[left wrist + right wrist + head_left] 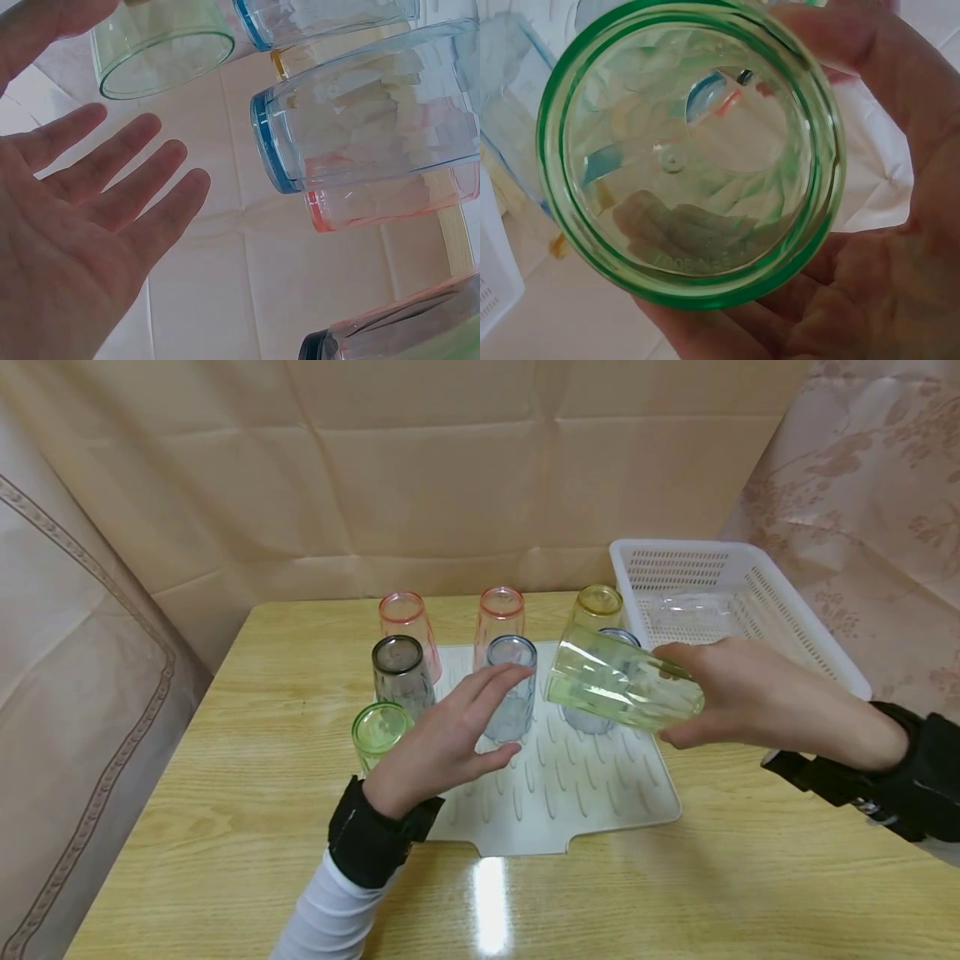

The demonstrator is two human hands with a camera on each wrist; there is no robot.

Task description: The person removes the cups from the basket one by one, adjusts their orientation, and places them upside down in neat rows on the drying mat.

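My right hand (738,693) grips a pale green tumbler (622,687) on its side above the white drying mat (570,777), mouth pointing left. The right wrist view looks at that tumbler's base (686,150), with fingers (870,90) curled round it. My left hand (450,735) hovers open over the mat's left part, fingers straight, next to an upturned blue tumbler (512,697). In the left wrist view the open palm (82,232) faces the blue tumbler (360,127) and the held green one (161,49). It touches nothing.
Upturned tumblers stand on the mat: green (378,733), grey (401,677), two pink (408,622) (500,614), yellow (597,606), another blue (592,714) behind the held one. A white slotted basket (780,602) sits at the back right on the wooden table (247,777).
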